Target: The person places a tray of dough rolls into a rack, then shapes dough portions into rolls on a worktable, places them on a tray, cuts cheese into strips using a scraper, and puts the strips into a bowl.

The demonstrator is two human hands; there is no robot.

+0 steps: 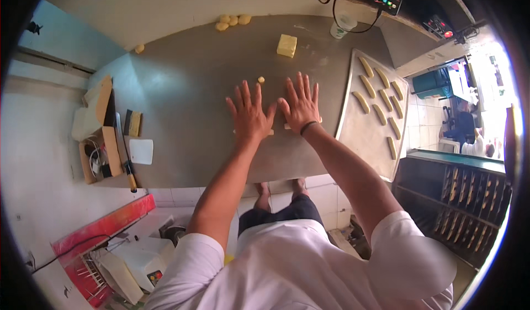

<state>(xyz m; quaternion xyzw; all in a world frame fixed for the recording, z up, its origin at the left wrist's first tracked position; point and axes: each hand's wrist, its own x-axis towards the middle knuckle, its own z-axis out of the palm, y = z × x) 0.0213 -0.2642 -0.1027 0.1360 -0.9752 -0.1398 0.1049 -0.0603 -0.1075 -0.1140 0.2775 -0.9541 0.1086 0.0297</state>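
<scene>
My left hand [251,114] lies flat with its fingers spread, palm down on the grey worktop [193,128]. From under its palm the pale end of a dough strip [270,133] sticks out. Beside it my right hand [301,106] is also flat and spread, and a second piece of dough [287,126] shows at the edges of its palm. Both palms hide most of the dough. Just beyond the left fingertips sits a small dough ball [261,80]. Farther back is a pale yellow block [286,45].
At right, a metal tray [367,139] bears several dough sticks [379,114]. Several dough lumps [225,23] and a white cup [343,26] sit along the back. A long knife [126,158], white scraper [141,151], brush [132,123] and cardboard box [110,144] are at left.
</scene>
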